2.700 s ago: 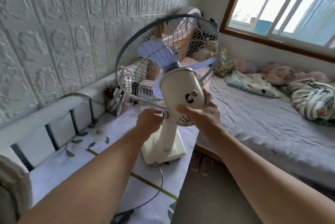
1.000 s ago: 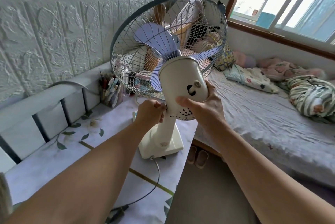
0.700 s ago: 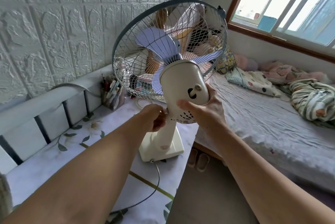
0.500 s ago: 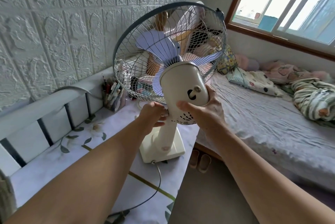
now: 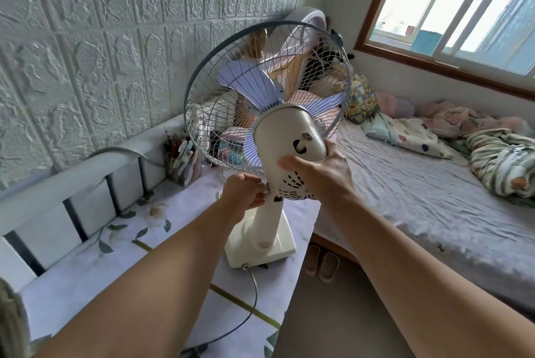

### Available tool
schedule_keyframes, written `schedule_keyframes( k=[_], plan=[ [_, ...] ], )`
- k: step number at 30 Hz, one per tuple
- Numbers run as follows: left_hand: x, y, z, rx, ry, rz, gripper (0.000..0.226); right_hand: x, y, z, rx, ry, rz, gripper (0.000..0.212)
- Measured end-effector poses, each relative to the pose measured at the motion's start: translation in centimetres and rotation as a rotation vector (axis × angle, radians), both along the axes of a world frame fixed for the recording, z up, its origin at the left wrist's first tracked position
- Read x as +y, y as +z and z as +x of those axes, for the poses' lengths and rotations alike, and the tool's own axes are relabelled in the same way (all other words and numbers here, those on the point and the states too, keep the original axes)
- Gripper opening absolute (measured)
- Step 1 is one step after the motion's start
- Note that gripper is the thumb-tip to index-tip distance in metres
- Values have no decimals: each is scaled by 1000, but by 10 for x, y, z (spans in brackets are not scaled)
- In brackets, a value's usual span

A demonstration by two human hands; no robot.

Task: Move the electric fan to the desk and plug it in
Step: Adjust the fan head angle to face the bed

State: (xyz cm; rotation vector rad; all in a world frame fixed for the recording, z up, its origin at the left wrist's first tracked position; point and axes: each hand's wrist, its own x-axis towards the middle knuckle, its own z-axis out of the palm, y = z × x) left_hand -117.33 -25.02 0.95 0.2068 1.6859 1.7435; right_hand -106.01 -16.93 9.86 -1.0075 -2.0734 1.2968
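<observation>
Dark power cord [image 5: 249, 302] trailing unplugged over the floral-covered desk [image 5: 86, 265], where the cream plastic electric fan [image 5: 278, 155] stands, left hand [image 5: 241, 194] gripping its neck and right hand [image 5: 324, 172] clasping the motor housing, apparently to aim its head.

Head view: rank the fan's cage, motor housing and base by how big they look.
1. Wire cage, clearly largest.
2 and 3. Motor housing and base look alike; the housing sits nearer the camera, so I won't rank them.
</observation>
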Motion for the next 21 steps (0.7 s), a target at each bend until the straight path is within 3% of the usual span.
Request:
schedule_keyframes(
  k=[6,16,21],
  plan=[
    [0,3,2,-12,43,10,13,2,8,-9,-61,3,-25,79],
    [4,3,2,-6,62,-23,24,6,17,-26,-102,-7,-65,82],
    [3,6,4,-9,62,-38,18,9,24,-29,-146,18,-85,76]
  ],
)
